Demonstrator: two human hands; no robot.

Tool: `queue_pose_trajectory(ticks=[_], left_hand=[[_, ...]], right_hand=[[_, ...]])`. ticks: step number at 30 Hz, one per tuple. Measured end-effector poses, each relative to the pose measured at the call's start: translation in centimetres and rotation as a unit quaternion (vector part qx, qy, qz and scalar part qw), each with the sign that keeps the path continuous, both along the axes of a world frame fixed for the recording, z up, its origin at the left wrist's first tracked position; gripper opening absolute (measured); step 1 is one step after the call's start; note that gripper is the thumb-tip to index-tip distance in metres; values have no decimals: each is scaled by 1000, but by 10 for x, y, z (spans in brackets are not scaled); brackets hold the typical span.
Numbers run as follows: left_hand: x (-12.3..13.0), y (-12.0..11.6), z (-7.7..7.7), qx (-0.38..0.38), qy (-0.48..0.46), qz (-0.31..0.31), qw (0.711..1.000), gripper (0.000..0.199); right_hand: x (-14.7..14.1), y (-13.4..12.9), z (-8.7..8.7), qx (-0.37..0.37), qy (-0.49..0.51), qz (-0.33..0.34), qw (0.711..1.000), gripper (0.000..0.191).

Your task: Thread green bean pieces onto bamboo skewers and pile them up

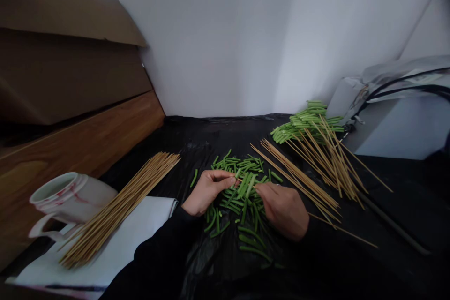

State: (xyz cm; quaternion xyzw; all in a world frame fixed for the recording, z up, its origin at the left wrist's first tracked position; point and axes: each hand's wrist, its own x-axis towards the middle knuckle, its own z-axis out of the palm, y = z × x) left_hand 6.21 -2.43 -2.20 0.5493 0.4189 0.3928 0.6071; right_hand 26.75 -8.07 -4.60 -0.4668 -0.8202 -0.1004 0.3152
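In front of me, a loose heap of cut green bean pieces (256,239) lies on black plastic sheeting. Above the heap, several bean pieces (246,186) sit side by side across a thin bamboo skewer (355,238). My left hand (206,192) pinches a bean piece at the left end of this row, thumb against fingers. Closed round the skewer just right of the row is my right hand (286,211); the skewer's rear length sticks out below it toward the lower right. Both hands hover low over the heap, and my right palm hides the skewer's middle.
Bare skewers (298,178) lie to the right. Behind them are more skewers (339,164) beside stacked bean pieces (298,124). At left, a skewer bundle (119,211) rests across white paper (140,229) near a tipped mug (80,197). A cardboard box (70,75) and wall (225,47) bound the surface.
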Motion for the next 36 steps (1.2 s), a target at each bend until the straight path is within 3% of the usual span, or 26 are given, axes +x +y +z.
queue_pose_trajectory(ticks=[27,36], left_hand=[[-2,1,3,-43,19,-30,998,21],[-6,4,-4,-40,35,-43,998,21]], right_hand=[[-1,-1,-1,17,6,31,999,24],[-1,-2,1,13,-3,40,999,24]])
